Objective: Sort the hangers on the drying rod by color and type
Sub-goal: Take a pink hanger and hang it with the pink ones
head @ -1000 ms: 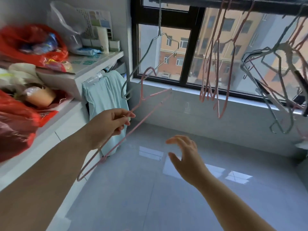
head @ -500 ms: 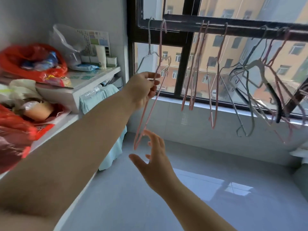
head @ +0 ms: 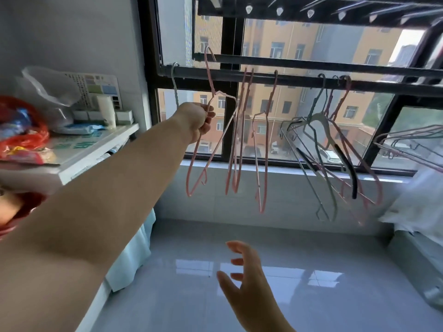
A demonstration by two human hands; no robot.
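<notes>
The left hand (head: pixel 200 121) grips a pink hanger (head: pixel 191 173) at its neck, fingers curled round the wire. The hook stands straight above that hand at the drying rod (head: pixel 299 80); I cannot tell whether it is seated. The hanger's long axis drops steeply below the hand. More pink hangers (head: pixel 236 140) hang just to its right. The right hand (head: pixel 249 288) is far below, fingers loosely spread and holding nothing, so the left hand is nearer.
</notes>
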